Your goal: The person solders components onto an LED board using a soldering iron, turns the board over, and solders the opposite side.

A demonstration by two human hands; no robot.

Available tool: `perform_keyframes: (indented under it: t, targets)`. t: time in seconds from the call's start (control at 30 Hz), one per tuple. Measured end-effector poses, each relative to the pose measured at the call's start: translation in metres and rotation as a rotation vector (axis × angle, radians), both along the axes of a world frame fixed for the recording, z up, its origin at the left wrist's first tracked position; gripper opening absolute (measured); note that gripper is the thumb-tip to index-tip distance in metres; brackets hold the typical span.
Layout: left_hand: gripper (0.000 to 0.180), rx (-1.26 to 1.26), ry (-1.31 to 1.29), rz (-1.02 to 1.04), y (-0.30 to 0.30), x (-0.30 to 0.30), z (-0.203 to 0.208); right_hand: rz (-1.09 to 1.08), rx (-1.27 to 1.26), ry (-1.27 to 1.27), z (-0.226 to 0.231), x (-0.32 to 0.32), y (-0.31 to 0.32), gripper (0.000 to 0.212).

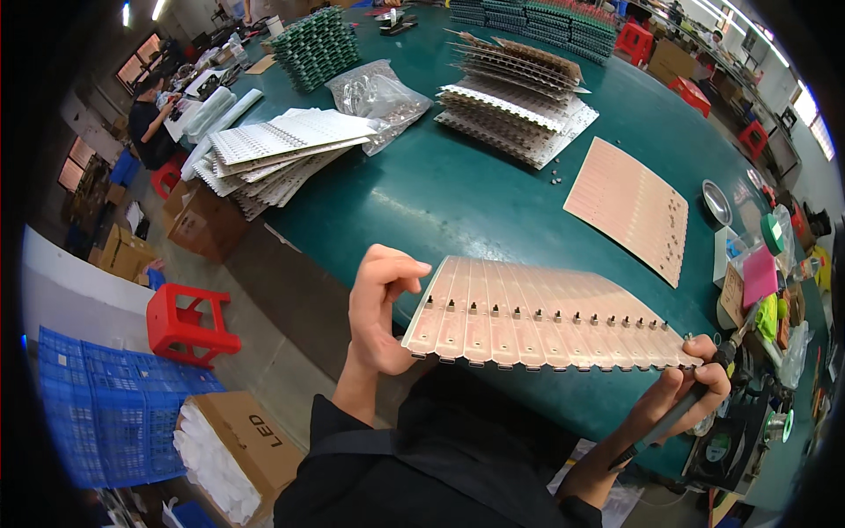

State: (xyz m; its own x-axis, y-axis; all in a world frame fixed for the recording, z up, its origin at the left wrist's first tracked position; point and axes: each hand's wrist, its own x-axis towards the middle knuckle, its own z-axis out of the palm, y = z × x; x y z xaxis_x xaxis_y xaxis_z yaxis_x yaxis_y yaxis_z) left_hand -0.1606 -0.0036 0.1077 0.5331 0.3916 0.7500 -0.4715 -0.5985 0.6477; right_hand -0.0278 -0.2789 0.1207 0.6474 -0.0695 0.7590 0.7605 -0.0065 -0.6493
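A tan panel of joined circuit board strips (537, 299) is held tilted above the table's near edge. A row of small dark upright components stands across it, and metal clips line its lower edge. My left hand (380, 308) is closed at the panel's left edge, index finger curled beside the upper corner. At the panel's lower right corner, my right hand (691, 392) grips the edge with thumb and fingers. That same hand holds a soldering iron (667, 421), its dark handle slanting down toward my wrist.
On the green table (396, 211), a second tan panel (629, 207) lies right. Farther back are white board stacks (286, 141), more stacked boards (519, 97), a plastic bag (378, 97) and green stacks (315, 48). A metal bowl (716, 202) and solder spool (779, 426) sit right; a red stool (189, 326) stands left.
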Motion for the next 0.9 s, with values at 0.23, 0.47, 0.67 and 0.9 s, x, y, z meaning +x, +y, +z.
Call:
perform_keyframes:
  t: [0.23,0.47,0.67,0.9]
  targets:
    - [0.046,0.24,0.08,-0.233,0.012,0.017,0.019,-0.011,-0.025,-0.013,-0.002,0.001,-0.006,0.05]
    - [0.036,0.353,0.128,-0.394,0.016,0.037,0.02,-0.014,0.023,0.013,0.0,-0.003,0.0,0.053]
    - [0.025,0.324,0.099,-0.422,0.008,0.042,0.021,-0.02,0.001,0.035,0.0,-0.005,-0.004,0.055]
    - [0.026,0.284,-0.002,-0.405,0.006,0.05,0.017,-0.024,0.0,0.043,0.0,-0.001,-0.005,0.055]
